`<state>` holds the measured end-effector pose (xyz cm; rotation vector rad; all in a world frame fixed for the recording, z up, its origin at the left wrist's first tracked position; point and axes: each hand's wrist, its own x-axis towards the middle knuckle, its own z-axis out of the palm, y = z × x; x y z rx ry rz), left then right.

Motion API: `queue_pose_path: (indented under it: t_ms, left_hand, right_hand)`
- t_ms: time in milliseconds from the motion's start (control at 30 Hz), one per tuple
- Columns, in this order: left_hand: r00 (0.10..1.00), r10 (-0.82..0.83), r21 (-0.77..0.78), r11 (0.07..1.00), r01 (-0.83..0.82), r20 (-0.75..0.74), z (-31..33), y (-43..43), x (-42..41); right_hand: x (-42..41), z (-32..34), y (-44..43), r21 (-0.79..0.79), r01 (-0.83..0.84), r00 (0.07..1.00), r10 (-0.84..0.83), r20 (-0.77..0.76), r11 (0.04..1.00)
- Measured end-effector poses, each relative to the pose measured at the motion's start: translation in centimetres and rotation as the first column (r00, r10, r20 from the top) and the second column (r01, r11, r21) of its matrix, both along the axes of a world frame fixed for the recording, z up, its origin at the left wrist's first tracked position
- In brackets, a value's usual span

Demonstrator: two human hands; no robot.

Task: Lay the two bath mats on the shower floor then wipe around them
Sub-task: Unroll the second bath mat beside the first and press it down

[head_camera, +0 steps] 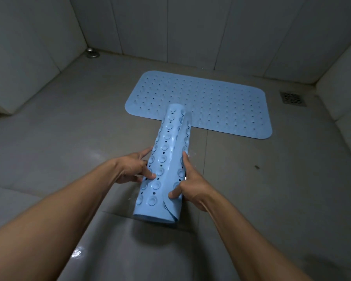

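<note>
At the far left, pale glossy wall tiles (28, 57) are seen, large and rectangular, with thin grout lines between them. In the far left corner, where wall meets floor, a small round metal fitting (92, 53) is set. The shower floor (69, 128) is made of smooth grey tiles with a damp sheen, and a bright reflection is caught near the bottom edge.

The left hand (133, 169) is curled around the left side of the rolled mat (164, 165): the thumb is pressed onto its upper face and the fingers are wrapped along its edge. This mat is of soft light-blue rubber, coiled into a loose tube that is held above the floor and pointed away from the person. Its outer face is covered with rows of round suction cups and small punched holes. The loose outer flap is pinched by the right hand (190, 185), with the thumb laid along the flap's edge and a finger pressed on the roll nearer the person.

Beyond the roll, the flat mat (221, 102) is spread on the floor close to the back wall, a rounded rectangle of the same blue rubber, dotted with holes and shallow dimples. Its near edge is overlapped in view by the far end of the roll. Further right, a square metal drain grate (292, 98) is sunk into the floor, just beside a pale raised ledge (342, 94).
</note>
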<state>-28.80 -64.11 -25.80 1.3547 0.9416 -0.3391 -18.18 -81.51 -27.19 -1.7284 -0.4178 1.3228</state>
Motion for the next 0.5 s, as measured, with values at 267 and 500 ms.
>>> queue_pose_path:
  t_ms: [267,500]
  left_hand:
    - [0.999,0.001,0.060,0.998,0.001,-0.032,-1.6,-0.5,0.4]
    - [0.992,0.039,0.248,0.966,-0.068,0.121,-1.8,-2.2,2.5]
  right_hand:
    - [-1.1,-0.6,-0.3,-0.048,-0.011,0.997,0.015,0.073,0.999]
    - [-0.7,-1.6,2.0,-0.113,0.185,0.953,-0.150,0.265,0.976]
